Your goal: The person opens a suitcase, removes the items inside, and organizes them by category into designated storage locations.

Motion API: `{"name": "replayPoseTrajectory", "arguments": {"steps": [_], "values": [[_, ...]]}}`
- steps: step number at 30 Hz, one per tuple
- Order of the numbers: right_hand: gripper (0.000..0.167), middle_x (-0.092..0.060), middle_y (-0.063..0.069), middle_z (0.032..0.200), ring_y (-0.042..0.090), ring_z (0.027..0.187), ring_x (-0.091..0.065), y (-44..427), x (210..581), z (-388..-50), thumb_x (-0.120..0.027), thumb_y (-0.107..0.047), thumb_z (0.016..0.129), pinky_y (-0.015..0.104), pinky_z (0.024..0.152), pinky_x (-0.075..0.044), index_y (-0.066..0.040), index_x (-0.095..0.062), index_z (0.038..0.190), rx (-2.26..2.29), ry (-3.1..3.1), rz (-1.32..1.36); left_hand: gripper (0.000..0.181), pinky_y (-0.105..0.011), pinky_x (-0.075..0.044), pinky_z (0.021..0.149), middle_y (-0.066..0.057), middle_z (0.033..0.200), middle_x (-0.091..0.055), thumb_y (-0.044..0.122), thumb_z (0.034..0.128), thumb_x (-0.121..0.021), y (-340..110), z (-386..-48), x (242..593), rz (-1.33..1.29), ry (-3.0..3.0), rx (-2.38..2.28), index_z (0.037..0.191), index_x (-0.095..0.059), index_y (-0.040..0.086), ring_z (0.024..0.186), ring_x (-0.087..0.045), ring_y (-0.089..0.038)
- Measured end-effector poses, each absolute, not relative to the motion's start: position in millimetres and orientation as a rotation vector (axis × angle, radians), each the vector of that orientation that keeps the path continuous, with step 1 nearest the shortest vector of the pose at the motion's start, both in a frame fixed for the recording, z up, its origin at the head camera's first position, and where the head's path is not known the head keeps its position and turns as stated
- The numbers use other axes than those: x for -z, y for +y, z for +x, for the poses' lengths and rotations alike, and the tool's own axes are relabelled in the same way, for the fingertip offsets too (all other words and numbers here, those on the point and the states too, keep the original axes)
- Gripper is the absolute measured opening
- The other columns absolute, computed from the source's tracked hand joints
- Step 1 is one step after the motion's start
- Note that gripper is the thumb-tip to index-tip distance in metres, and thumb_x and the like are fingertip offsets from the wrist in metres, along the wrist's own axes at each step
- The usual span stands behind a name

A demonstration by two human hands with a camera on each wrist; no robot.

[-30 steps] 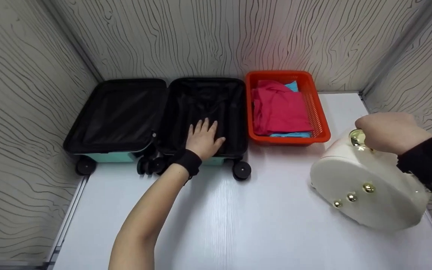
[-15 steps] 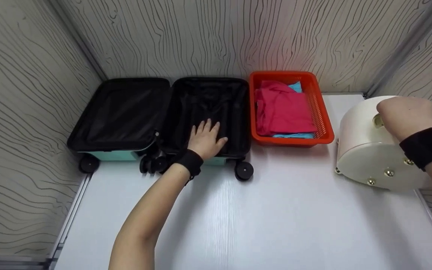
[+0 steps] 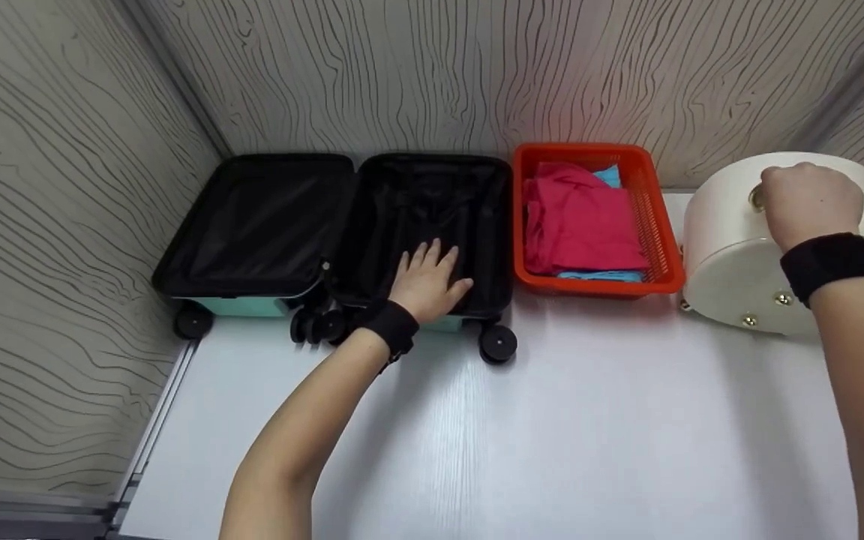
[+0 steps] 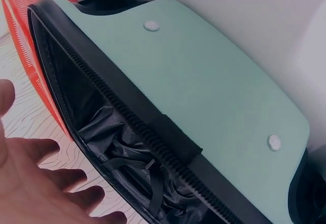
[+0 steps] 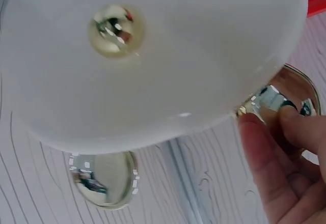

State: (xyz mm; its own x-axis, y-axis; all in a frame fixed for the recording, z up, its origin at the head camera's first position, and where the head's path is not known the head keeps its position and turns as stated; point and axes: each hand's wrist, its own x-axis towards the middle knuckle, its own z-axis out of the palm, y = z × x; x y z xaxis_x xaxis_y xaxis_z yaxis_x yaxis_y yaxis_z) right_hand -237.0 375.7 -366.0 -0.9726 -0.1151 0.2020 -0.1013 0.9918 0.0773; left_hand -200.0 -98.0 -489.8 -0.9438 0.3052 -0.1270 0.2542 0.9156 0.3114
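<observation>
My left hand (image 3: 428, 289) has its fingers spread over the near side of the right half of an open suitcase (image 3: 256, 221). That half is deep and black inside, with a mint-green shell (image 4: 204, 71) and dark straps (image 4: 135, 163) in the left wrist view. My right hand (image 3: 813, 202) grips the gold handle (image 5: 290, 84) of a white rounded box (image 3: 728, 281), at the right of the head view. Gold ball feet (image 5: 116, 30) stud its underside, which tilts toward me. A second gold handle (image 5: 104, 180) shows on the box's other side.
Between the suitcase and the box stands an orange-red basket (image 3: 668, 259) holding pink-red cloth (image 3: 589, 229) and light blue cloth (image 3: 603, 276). Black suitcase wheels (image 3: 498, 343) face the near side. Patterned walls (image 3: 417, 67) bound the white table (image 3: 589, 420) behind and at left.
My right hand has carried the white box back toward the rear wall at the right, turning it more upright. My left hand has stayed over the suitcase; the view has shifted slightly.
</observation>
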Motion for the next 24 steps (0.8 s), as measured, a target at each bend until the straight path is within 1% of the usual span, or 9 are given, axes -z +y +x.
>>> {"name": "replayPoseTrajectory", "arguments": {"steps": [6,9,13,14,16,19,21,22,24], "values": [[0.014,-0.051,0.042,0.085,0.065,0.073,-0.054,380.7,383.2,-242.9,-0.051,0.018,0.088,0.070,0.056,-0.045,0.015,-0.058,0.101,-0.067,-2.824,0.131,0.071,-0.056,-0.008,0.123,-0.016,0.169,-0.015,0.057,0.1063,-0.041,-98.6,-195.6,490.3,0.439,2.890,-0.427,0.164,-0.027,0.018,0.155,-0.011,-0.035],[0.013,-0.049,0.043,0.089,0.066,0.073,-0.052,380.6,389.3,-243.3,-0.049,0.014,0.093,0.073,0.056,-0.043,0.017,-0.055,0.105,-0.146,-2.767,0.119,0.071,-0.056,-0.009,0.123,-0.016,0.169,-0.016,0.057,0.1064,-0.040,-100.2,-194.9,489.8,0.449,2.890,-0.424,0.164,-0.027,0.017,0.155,-0.012,-0.035],[0.027,-0.045,0.051,0.116,0.069,0.081,-0.052,377.0,389.6,-244.8,-0.047,0.004,0.103,0.076,0.061,-0.044,0.020,-0.047,0.126,-0.187,-2.772,0.141,0.070,-0.057,-0.009,0.123,-0.017,0.168,-0.017,0.056,0.1069,-0.041,-103.5,-197.1,489.4,0.432,2.904,-0.421,0.163,-0.028,0.016,0.155,-0.013,-0.035],[0.033,-0.041,0.053,0.126,0.070,0.084,-0.051,375.7,388.7,-245.4,-0.045,0.002,0.105,0.076,0.063,-0.044,0.019,-0.044,0.133,-0.196,-2.795,0.146,0.070,-0.057,-0.010,0.123,-0.017,0.168,-0.018,0.055,0.1070,-0.041,-104.7,-198.2,489.7,0.424,2.910,-0.422,0.163,-0.028,0.016,0.155,-0.014,-0.036],[0.044,-0.024,0.053,0.144,0.072,0.095,-0.049,372.9,386.3,-246.7,-0.041,-0.002,0.107,0.077,0.068,-0.043,0.014,-0.034,0.148,-0.221,-2.875,0.138,0.069,-0.057,-0.010,0.123,-0.017,0.168,-0.018,0.055,0.1073,-0.041,-107.4,-201.3,489.1,0.406,2.919,-0.416,0.163,-0.028,0.016,0.155,-0.014,-0.036],[0.058,-0.002,0.046,0.156,0.072,0.101,-0.047,368.3,386.6,-248.5,-0.042,-0.007,0.107,0.074,0.067,-0.045,0.005,-0.020,0.159,-0.227,-2.982,0.136,0.069,-0.057,-0.011,0.123,-0.017,0.168,-0.019,0.054,0.1075,-0.041,-111.4,-208.0,487.5,0.380,2.936,-0.397,0.163,-0.028,0.016,0.154,-0.015,-0.037],[0.065,0.001,0.042,0.160,0.071,0.105,-0.045,363.3,390.7,-249.5,-0.046,-0.010,0.104,0.073,0.069,-0.045,0.002,-0.016,0.161,-0.188,-2.998,0.151,0.069,-0.057,-0.011,0.123,-0.016,0.168,-0.018,0.054,0.1078,-0.041,-113.4,-213.5,485.2,0.366,2.945,-0.371,0.164,-0.027,0.016,0.155,-0.015,-0.037],[0.066,-0.002,0.040,0.161,0.070,0.103,-0.046,360.3,394.0,-249.9,-0.048,-0.012,0.103,0.073,0.070,-0.045,0.001,-0.018,0.161,-0.159,-2.981,0.172,0.069,-0.057,-0.011,0.123,-0.016,0.168,-0.018,0.054,0.1079,-0.040,-114.4,-216.5,483.6,0.359,2.951,-0.360,0.164,-0.026,0.017,0.155,-0.015,-0.037],[0.066,-0.011,0.038,0.161,0.068,0.112,-0.044,351.4,401.6,-250.8,-0.050,-0.015,0.102,0.074,0.079,-0.044,0.001,-0.023,0.160,-0.075,-2.939,0.213,0.069,-0.057,-0.010,0.123,-0.016,0.169,-0.017,0.054,0.1080,-0.040,-117.1,-223.0,478.9,0.351,2.956,-0.340,0.164,-0.025,0.017,0.155,-0.014,-0.036]]}}
